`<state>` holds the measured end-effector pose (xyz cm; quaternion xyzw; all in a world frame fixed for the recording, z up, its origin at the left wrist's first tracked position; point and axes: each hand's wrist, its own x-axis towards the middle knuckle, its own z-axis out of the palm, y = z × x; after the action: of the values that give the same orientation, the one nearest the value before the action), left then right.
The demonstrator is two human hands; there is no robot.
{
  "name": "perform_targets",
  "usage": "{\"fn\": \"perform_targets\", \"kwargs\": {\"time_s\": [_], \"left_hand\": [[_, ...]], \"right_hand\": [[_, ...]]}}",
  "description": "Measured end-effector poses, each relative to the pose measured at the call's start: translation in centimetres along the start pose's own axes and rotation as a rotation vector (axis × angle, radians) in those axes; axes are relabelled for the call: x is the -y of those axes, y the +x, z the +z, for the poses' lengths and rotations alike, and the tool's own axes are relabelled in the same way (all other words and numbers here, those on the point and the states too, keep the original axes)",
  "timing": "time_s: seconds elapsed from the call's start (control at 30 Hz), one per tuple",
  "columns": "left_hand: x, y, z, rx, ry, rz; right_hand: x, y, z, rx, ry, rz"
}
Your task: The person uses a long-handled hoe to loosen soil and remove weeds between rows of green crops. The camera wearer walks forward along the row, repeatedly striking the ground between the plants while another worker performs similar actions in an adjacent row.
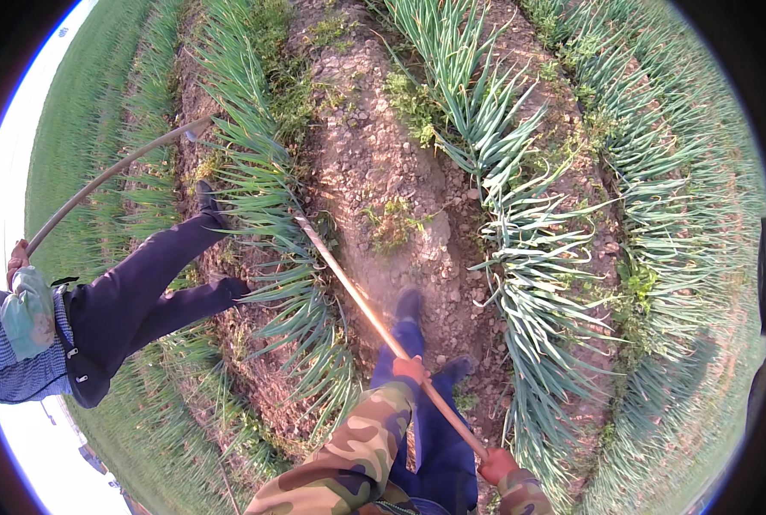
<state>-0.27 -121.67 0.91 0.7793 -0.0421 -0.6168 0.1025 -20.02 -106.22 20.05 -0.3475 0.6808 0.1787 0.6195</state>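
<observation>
A long wooden tool handle (356, 295) slants across the view from lower right to upper left. My left hand (411, 369) is wrapped around its middle part, and my right hand (497, 466) grips it near the lower end. The far end reaches into the green onion row (280, 167) on my left; the leaves hide the tool's head, so I cannot tell its kind for certain. Below my left hand are my legs in blue trousers, with a dark shoe (409, 305) on the dry, cloddy soil (383, 180) between two onion rows.
To the left stands another person (132, 290) in dark trousers, holding a long-handled tool (109, 170) whose end reaches the soil beyond the left row. A second onion row (531, 257) runs close on my right. Small weeds (392, 222) grow in the furrow, and further onion rows spread out on both sides.
</observation>
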Motion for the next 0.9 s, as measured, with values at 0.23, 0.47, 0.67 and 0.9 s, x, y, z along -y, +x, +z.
{"fn": "perform_targets", "kwargs": {"time_s": [0.23, 0.47, 0.67, 0.9], "left_hand": [[1.3, 0.4, 0.9, -0.025, -0.041, -0.163], [0.9, -1.4, 0.7, -0.105, -0.058, -0.193], [0.9, -6.9, 2.6, -0.058, -0.198, -0.188], [-0.4, -8.6, 1.5, 0.121, -0.463, -0.257]], "right_hand": [[0.7, -0.2, -1.2, 0.051, -0.209, 0.159], [2.1, -2.3, -1.3, -0.149, -0.297, 0.105], [2.5, -9.7, -5.7, -0.347, -0.334, 0.001], [-6.8, -17.5, -6.5, -0.311, -0.373, 0.145]]}}
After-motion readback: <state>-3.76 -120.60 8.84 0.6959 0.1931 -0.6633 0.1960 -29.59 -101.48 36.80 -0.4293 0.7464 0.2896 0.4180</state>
